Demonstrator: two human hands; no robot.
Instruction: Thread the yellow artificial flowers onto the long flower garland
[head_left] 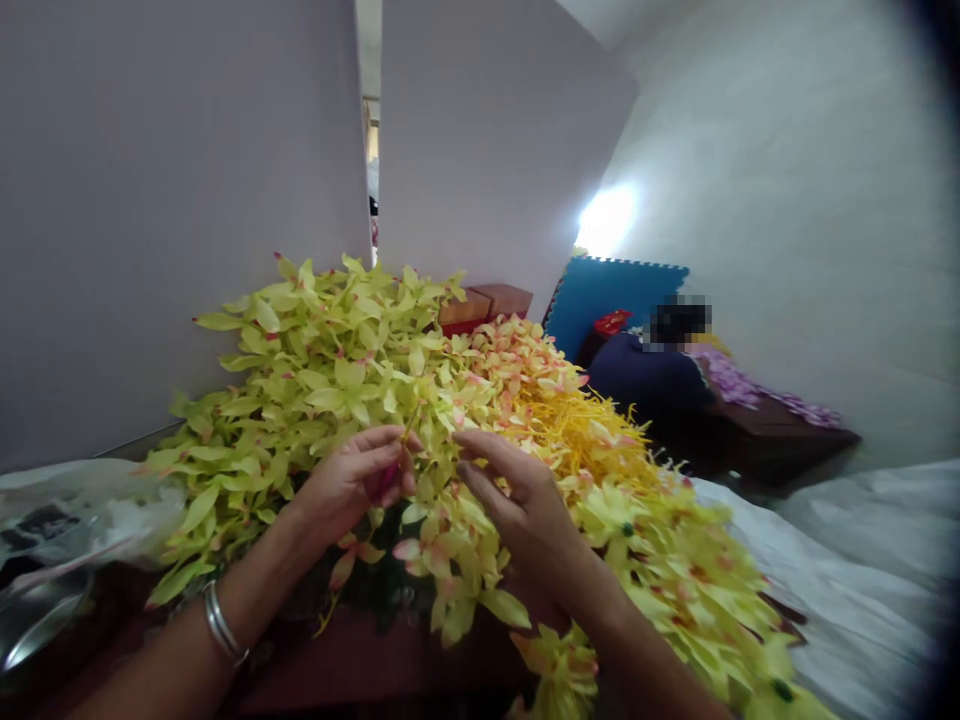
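Observation:
My left hand (367,470) is closed in a pinch around a thin yellow flower stem (407,432). A magenta piece (384,480) shows under its fingers, partly hidden by them. To the right, my right hand (525,500) reaches over the flowers with thumb and fingers apart, and nothing can be made out between them. Yellow-green artificial petals (330,370) are heaped behind and left of the hands. A cluster of pink-tipped petals (457,560) lies between the hands at the front of the heap.
Yellow stamens (570,430) and pink-yellow petals (517,355) lie at the right. Finished-looking yellow flowers (697,580) spread toward the front right. White plastic sheeting (825,580) is beyond them. Another person (645,375) bends over a table with purple petals (727,380).

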